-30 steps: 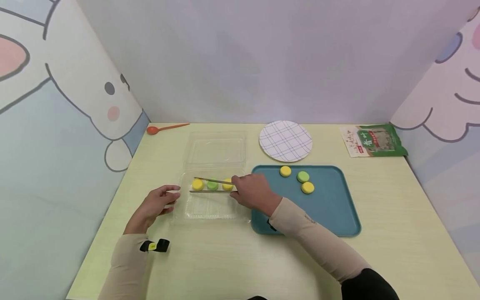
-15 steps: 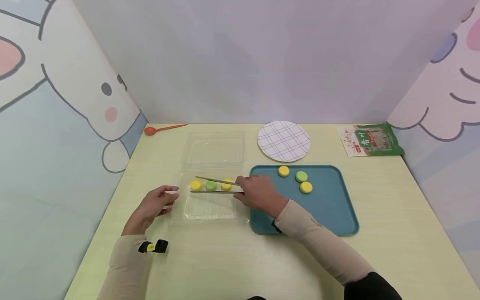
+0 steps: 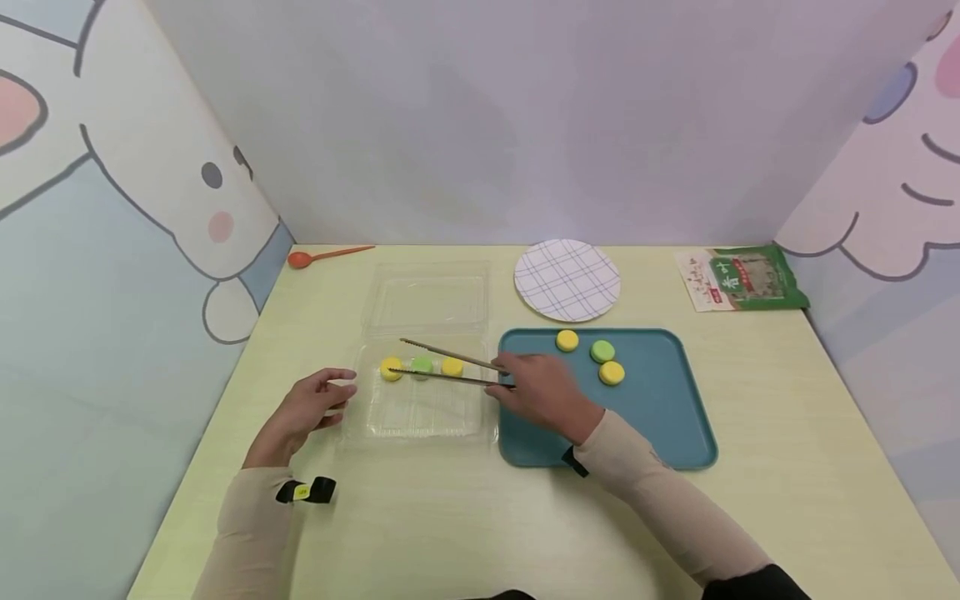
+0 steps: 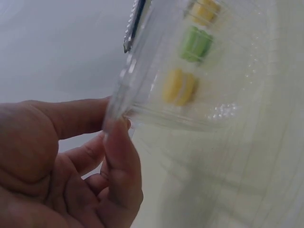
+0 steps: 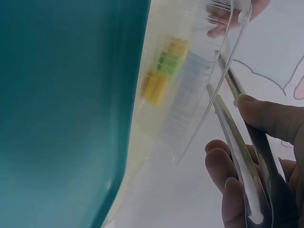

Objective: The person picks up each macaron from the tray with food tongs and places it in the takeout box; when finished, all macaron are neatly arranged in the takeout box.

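In the head view my left hand [image 3: 310, 410] is at the left edge of the clear plastic box [image 3: 427, 417], whose lid lies folded back. Its thumb and forefinger pinch the box's rim in the left wrist view. My right hand [image 3: 546, 392] grips metal tongs [image 3: 457, 377], tips spread apart and pointing left over the box. Nothing is between the tips. Inside the box sit a yellow macaron [image 3: 391, 369], a green macaron [image 3: 422, 365] and another yellow macaron [image 3: 452, 367] in a row; one tong arm overlaps them in the head view.
A blue tray [image 3: 660, 417] right of the box bears two yellow macarons [image 3: 612, 372] and a green macaron [image 3: 602, 351]. Behind stand a checked plate [image 3: 567, 281], a red spoon [image 3: 330, 256] at back left and a green-and-white packet [image 3: 742, 278] at back right.
My right hand has drawn back to the right, and the tongs have risen off the row of macarons. The macarons stay in place, and my left hand keeps its hold at the box's edge.
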Motion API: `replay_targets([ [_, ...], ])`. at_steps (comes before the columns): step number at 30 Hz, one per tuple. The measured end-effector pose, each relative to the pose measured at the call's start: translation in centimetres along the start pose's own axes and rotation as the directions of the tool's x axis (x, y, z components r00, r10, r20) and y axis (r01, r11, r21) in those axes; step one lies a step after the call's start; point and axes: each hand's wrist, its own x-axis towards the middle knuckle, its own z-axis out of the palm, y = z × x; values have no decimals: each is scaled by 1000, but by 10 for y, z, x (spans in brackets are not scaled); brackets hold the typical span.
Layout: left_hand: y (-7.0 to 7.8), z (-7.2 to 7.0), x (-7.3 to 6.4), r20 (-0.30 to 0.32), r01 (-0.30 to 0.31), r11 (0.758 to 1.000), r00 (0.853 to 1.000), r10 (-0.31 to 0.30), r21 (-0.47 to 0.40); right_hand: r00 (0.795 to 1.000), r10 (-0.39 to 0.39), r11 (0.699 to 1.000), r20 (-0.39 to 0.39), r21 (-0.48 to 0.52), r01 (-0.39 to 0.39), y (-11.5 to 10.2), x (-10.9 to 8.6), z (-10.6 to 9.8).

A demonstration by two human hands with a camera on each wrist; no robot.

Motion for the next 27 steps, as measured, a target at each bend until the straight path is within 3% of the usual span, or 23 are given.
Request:
replay_targets([
  [10, -3, 0, 5, -10, 2, 1000, 1000, -2, 19, 995, 73, 997, -62, 23, -72, 13, -22, -9],
  [15, -3, -1, 5, -11, -2, 1000, 1000, 3, 15, 984, 129, 991, -119, -7, -131, 21, -37, -15],
  [27, -1, 0, 1, 4, -4, 1000, 1000, 4, 4, 960, 207, 978, -190, 36, -204, 40, -79, -22],
])
